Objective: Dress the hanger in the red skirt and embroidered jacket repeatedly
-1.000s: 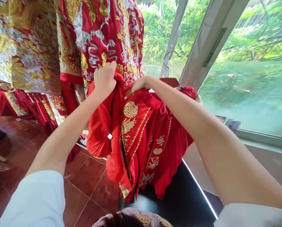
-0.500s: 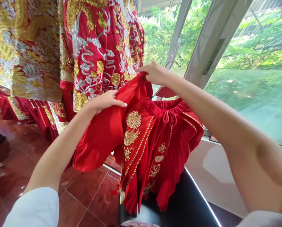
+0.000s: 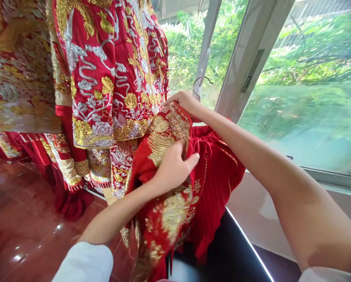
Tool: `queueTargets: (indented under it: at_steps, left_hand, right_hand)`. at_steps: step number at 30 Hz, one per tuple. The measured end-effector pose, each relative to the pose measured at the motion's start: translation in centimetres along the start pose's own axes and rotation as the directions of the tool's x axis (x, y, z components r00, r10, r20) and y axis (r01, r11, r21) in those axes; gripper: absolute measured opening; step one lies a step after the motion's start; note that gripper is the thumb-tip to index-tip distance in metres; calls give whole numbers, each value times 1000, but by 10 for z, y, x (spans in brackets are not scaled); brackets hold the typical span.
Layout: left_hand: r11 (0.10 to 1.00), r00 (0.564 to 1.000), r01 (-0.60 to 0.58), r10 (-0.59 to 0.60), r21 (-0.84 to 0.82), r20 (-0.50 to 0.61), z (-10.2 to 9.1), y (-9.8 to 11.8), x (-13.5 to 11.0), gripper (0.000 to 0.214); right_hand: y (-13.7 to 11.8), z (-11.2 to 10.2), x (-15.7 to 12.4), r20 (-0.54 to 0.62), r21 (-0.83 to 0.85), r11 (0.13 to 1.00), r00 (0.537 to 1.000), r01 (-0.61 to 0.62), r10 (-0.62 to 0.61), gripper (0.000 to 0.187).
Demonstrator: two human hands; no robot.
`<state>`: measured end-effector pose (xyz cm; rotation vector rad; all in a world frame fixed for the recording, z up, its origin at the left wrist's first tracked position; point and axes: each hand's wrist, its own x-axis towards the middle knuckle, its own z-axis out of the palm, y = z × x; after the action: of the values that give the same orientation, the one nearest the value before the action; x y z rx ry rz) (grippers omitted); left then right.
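Observation:
A red jacket (image 3: 166,219) with gold embroidery hangs bunched in front of me, its lower part blurred. My right hand (image 3: 184,105) pinches the upper edge of this jacket. Against its embroidered front lies my left hand (image 3: 174,166), thumb stretched out apart from the other fingers, whose tips are hard to see. Behind and to the right is a red pleated skirt (image 3: 213,184) with a gathered waist, a tied bow and beaded trim. The jacket covers the skirt's left side. A hanger hook (image 3: 196,84) shows above my right wrist.
Heavily embroidered red jackets hang at left, the nearest (image 3: 122,74) close behind my right hand. Window frames (image 3: 252,51) and glass stand to the right. Below are a black surface (image 3: 231,243) with a bright edge and a reddish tiled floor (image 3: 40,219).
The jacket's front has swung over to the right, so gold embroidery shows where plain red cloth was, covering part of the skirt. My left hand has moved right and down; the view has turned.

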<state>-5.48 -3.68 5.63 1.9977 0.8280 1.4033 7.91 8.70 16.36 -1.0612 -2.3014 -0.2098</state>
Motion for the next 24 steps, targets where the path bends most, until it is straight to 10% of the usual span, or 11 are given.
queueTargets:
  at_steps: [3,8,11,19,24]
  left_hand:
    - [993,998,-36,42,116,-47,29,-63,5,8]
    - [998,992,-36,42,-55,121,-5,-121,28,16]
    - [973,980,18,28,-228,198,-12,-126,27,18]
    - [968,983,34,13,-250,181,48,-142,11,24]
    - [995,971,-37,59,-96,231,28,-126,7,27]
  right_hand:
    - [2,-13,-6,73,-29,1000,997,-2,4,46]
    - [9,-21,-11,282,-59,997,959,47,-29,53]
    - [12,-12,-10,210,-76,996,977,45,-28,51]
    - [4,-11,-22,235,-64,997,972,46,-30,56]
    - [2,-8,-21,214,-84,996,977,35,-17,59]
